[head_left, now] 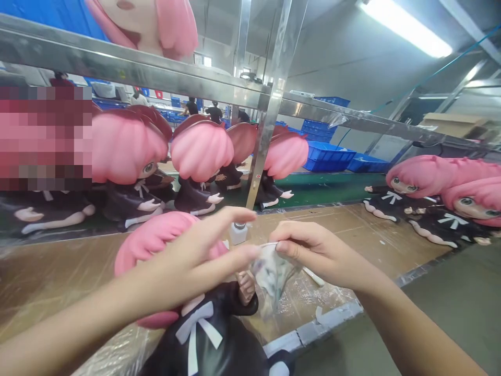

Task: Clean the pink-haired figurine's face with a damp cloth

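Observation:
My right hand is closed in a pinch on the upper edge of a stained whitish cloth, which hangs down from the fingers. Thumb and fingers of my left hand are spread apart; the thumb tip is at the cloth's left corner, and whether it touches is unclear. Below my left forearm is a large pink-haired figure in a black dress with a white bow. My left hand and arm cover most of its head. Its small raised hand shows just left of the cloth.
A small white bottle stands behind my hands, and a white-handled tool lies right of the cloth. Several similar figures line the green belt behind the metal frame. More figures sit at the bench's right end.

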### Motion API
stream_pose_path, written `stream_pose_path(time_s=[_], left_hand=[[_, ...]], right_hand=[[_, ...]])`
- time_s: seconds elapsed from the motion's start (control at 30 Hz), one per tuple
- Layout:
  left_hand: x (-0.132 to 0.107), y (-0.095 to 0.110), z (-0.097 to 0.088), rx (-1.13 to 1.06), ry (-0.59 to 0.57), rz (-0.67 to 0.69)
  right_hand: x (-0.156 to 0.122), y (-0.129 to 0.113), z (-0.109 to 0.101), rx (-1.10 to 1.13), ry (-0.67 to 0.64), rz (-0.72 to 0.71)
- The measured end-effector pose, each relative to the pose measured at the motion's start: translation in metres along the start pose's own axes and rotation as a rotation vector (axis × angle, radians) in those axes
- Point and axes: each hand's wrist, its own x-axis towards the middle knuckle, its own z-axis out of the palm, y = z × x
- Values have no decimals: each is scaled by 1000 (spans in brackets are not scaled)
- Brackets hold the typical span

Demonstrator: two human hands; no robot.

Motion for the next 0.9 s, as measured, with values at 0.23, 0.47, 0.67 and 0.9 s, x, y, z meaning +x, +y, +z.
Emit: stream_pose_path(time_s=[0.23, 0.47, 0.67, 0.9], left_hand=[[26, -5, 35, -332, -115, -181], [16, -2, 20, -487, 44, -264], [27, -1, 5, -245, -72, -191], [49, 4, 47, -428, -145, -53]], right_hand=[[-6, -9, 1, 54, 84, 131], [-31, 22, -10, 307, 52, 214], [-32, 27, -6, 466, 312, 119], [-22, 2, 1, 314, 230, 80]])
